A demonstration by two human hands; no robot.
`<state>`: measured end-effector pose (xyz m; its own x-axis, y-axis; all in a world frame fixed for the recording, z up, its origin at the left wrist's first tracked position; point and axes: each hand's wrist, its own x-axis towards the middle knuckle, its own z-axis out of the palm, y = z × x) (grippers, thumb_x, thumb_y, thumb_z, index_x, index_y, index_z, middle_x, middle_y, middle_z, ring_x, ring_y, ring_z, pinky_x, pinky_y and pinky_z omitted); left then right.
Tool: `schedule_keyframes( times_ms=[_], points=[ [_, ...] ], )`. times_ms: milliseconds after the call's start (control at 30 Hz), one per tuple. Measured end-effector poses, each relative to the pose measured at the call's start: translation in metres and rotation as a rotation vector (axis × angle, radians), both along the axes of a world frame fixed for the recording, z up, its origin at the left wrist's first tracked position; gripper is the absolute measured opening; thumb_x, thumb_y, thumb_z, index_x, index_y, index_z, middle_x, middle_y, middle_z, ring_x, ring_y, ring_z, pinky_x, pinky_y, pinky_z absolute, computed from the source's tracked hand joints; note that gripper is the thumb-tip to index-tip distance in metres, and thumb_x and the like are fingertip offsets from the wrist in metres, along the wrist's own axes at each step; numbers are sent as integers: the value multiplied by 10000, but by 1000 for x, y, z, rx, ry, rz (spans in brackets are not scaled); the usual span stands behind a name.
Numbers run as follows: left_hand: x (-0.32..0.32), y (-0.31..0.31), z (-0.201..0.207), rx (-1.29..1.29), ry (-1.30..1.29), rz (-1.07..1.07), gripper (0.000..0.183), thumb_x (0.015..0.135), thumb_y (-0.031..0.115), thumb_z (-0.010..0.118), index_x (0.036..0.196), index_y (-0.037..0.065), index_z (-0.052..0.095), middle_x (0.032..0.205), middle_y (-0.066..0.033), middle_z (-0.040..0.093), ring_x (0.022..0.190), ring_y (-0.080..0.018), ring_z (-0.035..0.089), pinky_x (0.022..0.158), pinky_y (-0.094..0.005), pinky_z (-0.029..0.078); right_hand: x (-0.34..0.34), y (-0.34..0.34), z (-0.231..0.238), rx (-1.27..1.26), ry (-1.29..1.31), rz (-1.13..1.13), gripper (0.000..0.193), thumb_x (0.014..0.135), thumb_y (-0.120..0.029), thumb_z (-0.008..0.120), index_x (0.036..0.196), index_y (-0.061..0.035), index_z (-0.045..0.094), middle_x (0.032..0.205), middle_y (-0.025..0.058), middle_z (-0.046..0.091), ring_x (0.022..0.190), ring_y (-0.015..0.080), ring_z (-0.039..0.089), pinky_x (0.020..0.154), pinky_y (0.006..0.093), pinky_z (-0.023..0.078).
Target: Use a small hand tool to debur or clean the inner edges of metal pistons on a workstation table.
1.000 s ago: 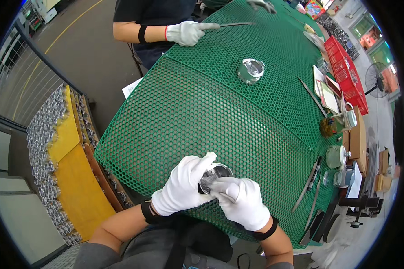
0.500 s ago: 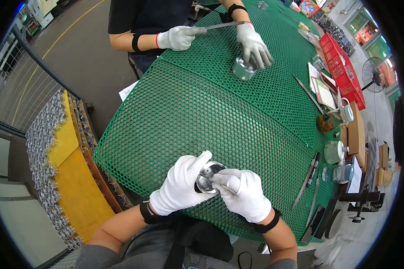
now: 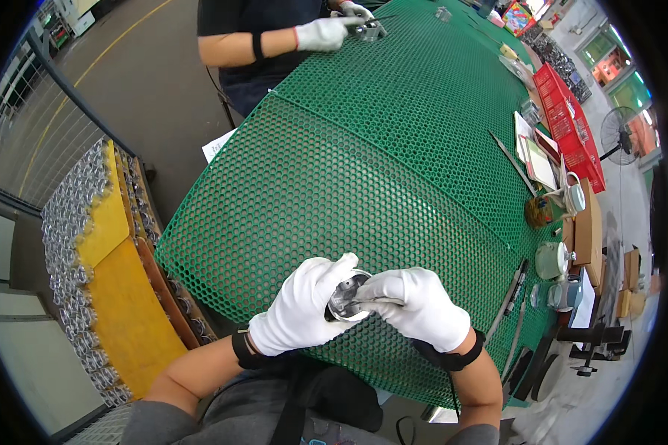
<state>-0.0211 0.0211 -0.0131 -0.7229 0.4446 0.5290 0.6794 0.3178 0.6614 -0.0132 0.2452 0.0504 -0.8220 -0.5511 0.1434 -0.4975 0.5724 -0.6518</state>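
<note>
My left hand [image 3: 298, 305], in a white glove, is wrapped round the side of a shiny, cup-shaped metal part [image 3: 344, 298]. The part is tilted with its hollow side up, above the near end of the green mat [image 3: 289, 185]. My right hand [image 3: 421, 305], also gloved in white, has thumb and fingers pinched together at the part's right rim. A thin greyish edge shows at those fingertips, but the glove hides what it belongs to. Across the table, a co-worker's gloved hand [image 3: 323, 34] is beside another metal part [image 3: 368, 30].
Several long files [image 3: 513, 293] lie on the mat at the right, near lidded glass jars [image 3: 553, 259]. Notebooks [image 3: 536, 157] and a red crate [image 3: 568, 122] stand along the far right edge. Left of the table is a pallet of metal parts [image 3: 74, 282] with yellow sheets [image 3: 130, 311].
My right hand has shifted slightly right and turned, its fingertips still at the part's rim. The co-worker has drawn the other part back toward the far left edge of the table.
</note>
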Motion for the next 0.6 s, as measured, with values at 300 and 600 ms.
schedule_keyframes(
  times_ms=[300,600],
  points=[
    [0,-3,1,-10,-79,-19,914,691,288,944,1432,-29,514,1161,-180,657,984,-367,646,863,-462,537,3,-9,5,168,193,-27,154,867,-136,720,1016,-120,683,981,29,766,703,266,716,581,385,560],
    [2,-3,2,-34,-74,-53,914,699,265,935,1447,-33,501,1216,-191,649,1032,-392,639,924,-480,531,-2,-2,6,12,-34,69,155,841,-105,792,962,-111,695,903,55,765,747,283,737,643,385,579]
  ],
)
